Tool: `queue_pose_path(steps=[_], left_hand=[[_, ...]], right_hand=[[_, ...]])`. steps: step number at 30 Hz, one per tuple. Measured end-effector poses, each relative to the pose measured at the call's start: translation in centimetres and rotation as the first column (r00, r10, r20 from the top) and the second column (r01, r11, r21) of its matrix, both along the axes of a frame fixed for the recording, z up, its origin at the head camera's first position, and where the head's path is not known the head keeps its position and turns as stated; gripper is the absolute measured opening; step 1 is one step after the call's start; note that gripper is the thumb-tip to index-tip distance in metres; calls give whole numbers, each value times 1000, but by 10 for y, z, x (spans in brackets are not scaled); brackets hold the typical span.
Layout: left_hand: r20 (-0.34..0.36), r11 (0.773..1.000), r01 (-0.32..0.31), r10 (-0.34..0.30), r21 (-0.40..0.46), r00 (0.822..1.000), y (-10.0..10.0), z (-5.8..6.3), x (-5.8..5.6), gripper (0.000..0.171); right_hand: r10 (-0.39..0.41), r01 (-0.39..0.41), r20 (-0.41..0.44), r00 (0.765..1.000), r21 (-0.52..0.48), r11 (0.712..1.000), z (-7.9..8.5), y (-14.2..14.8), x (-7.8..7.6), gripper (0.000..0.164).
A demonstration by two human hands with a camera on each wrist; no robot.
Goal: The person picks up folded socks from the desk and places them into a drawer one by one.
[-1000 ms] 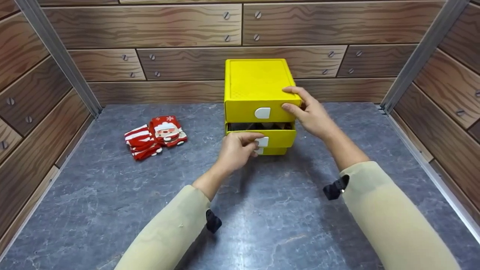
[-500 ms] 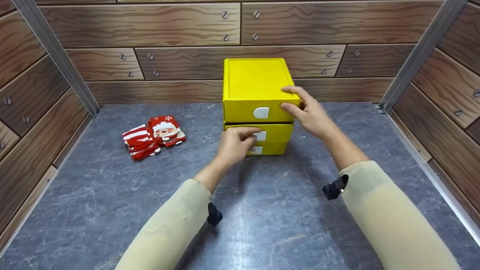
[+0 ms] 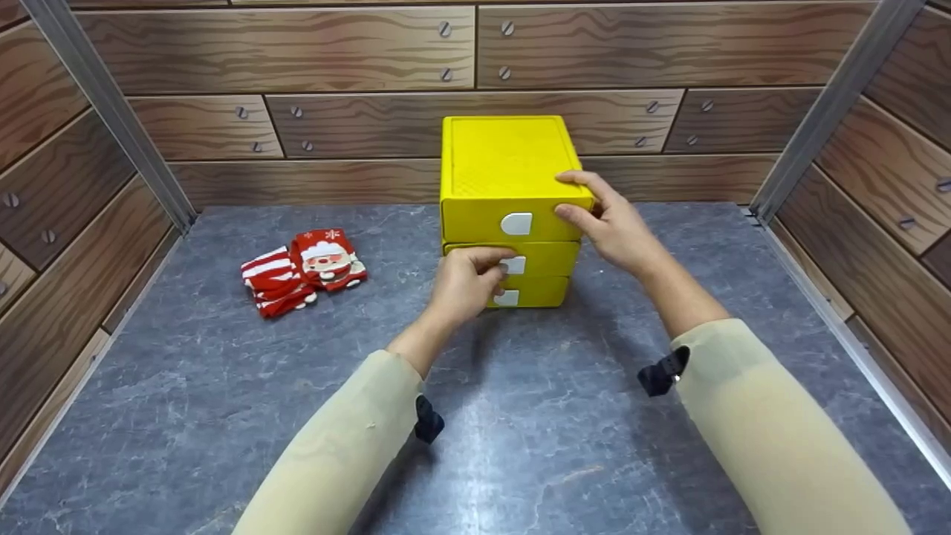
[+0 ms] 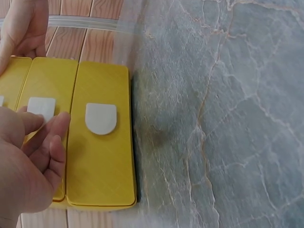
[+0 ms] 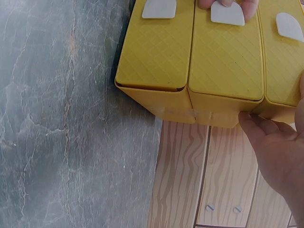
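A small yellow drawer cabinet [image 3: 509, 156] with three stacked drawers stands upright near the back wall. Each drawer front bears a white tab handle, and all the drawers sit pushed in. My left hand [image 3: 464, 286] pinches the handle [image 5: 227, 13] of the middle drawer [image 3: 553, 258] between thumb and fingers. With my right hand [image 3: 613, 219] I grip the cabinet's upper right edge, thumb at the front and fingers on the top and side. Below the left hand, the bottom drawer's handle [image 4: 100, 118] shows free.
A folded red-and-white cloth item [image 3: 304, 271] with a Santa figure lies on the grey marbled table [image 3: 520, 431], left of the cabinet. Wood-patterned walls [image 3: 356, 122] enclose the table at the back and both sides.
The middle drawer, partly out a second ago, has slid back into the cabinet, with my left hand moving along on its handle. My right hand has kept its place on the cabinet.
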State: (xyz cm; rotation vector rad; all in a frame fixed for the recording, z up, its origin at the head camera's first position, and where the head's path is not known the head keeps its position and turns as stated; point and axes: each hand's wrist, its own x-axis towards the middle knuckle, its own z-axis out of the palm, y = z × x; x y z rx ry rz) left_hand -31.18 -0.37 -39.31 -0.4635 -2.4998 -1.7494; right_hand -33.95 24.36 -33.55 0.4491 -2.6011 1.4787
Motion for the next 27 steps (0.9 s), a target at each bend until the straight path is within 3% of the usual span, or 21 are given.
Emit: queue_pose_path(steps=[10, 17, 22, 27], left_hand=[[-10, 1000, 4, -4, 0, 1000, -1, 1, 0, 26], [-32, 998, 7, -5, 68, 999, -13, -2, 7, 24], [-46, 1000, 9, -10, -9, 999, -25, -8, 14, 20], [-16, 996, 50, -52, -80, 999, -31, -20, 14, 22]], right_hand=[[3, -3, -1, 1000, 5, 1000, 0, 1, 0, 50], [1, -1, -17, 1000, 11, 1000, 0, -1, -1, 49], [6, -6, -19, 1000, 12, 1000, 0, -1, -2, 48], [1, -1, -13, 1000, 0, 1000, 0, -1, -1, 48]])
